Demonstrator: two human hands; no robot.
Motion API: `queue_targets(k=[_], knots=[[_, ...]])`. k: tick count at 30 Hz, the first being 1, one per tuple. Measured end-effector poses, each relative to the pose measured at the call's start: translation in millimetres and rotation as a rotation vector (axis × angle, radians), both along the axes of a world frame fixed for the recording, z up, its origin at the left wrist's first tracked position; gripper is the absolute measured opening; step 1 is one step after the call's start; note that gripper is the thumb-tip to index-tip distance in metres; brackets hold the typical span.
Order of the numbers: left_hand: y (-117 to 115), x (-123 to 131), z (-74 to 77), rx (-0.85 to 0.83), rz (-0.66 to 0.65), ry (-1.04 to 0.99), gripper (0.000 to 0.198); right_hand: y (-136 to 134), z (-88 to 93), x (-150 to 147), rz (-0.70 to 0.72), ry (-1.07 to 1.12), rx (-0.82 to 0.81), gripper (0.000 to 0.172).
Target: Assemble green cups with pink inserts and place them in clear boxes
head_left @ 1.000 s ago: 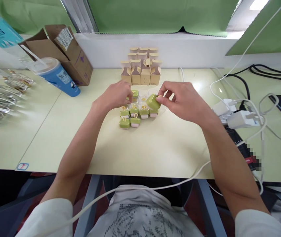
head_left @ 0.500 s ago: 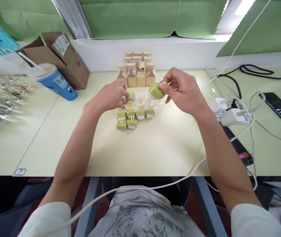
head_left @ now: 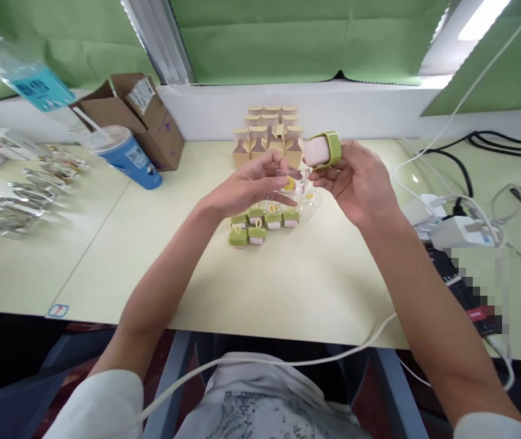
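My right hand (head_left: 363,183) pinches a small green case with a pale pink-white block (head_left: 318,151) in it, raised above the table. Close beside it, the fingers of my left hand (head_left: 254,186) grip a clear plastic container (head_left: 301,180) with a yellow round mark. Below my left hand, several matching green-and-white cases (head_left: 257,235) with cream loops sit in two rows. More clear containers (head_left: 312,204) lie behind them, partly hidden by my hands.
Open-topped kraft boxes (head_left: 267,145) stand in rows by the wall. At the left are a blue cup (head_left: 135,160), a bottle (head_left: 41,85), a brown carton (head_left: 162,134) and silvery packets (head_left: 27,189). White chargers (head_left: 462,230), cables and phones lie at the right.
My left hand has moved right and lifted a clear container. My right hand has turned the green case so its pale side shows. The camera view has shifted.
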State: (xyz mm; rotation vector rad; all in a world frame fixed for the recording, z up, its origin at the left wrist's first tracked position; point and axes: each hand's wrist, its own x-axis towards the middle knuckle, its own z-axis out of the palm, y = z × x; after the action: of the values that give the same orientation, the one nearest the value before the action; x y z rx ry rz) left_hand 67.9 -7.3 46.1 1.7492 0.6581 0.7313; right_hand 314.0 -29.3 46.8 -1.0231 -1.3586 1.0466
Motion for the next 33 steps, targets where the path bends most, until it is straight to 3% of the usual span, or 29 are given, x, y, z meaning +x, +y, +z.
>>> queue_targets(k=[5,9,19,25,33], knots=[[-2.8,5.1,-0.1,0.043,0.073,0.012,0.062,2.3,-5.9,-2.5,-0.058,0.029,-0.012,0.054],[-4.7,0.5,6.8,0.135,0.155,0.078,0.071,-3.5,-4.5,-7.8,-0.065,-0.158,0.114,0.057],[-8.3,-1.4,12.6,0.177,0.225,0.044,0.062,-21.2,-1.1,-16.3,-0.157,-0.298,0.246,0.04],[-14.3,-0.8,16.8,0.271,0.253,0.156,0.063,-25.0,-1.9,-19.7,-0.159,-0.302,0.224,0.045],[-12.7,0.8,14.4,0.269,0.229,0.012,0.061,-16.8,-11.4,-19.1,-0.065,-0.303,0.361,0.058]])
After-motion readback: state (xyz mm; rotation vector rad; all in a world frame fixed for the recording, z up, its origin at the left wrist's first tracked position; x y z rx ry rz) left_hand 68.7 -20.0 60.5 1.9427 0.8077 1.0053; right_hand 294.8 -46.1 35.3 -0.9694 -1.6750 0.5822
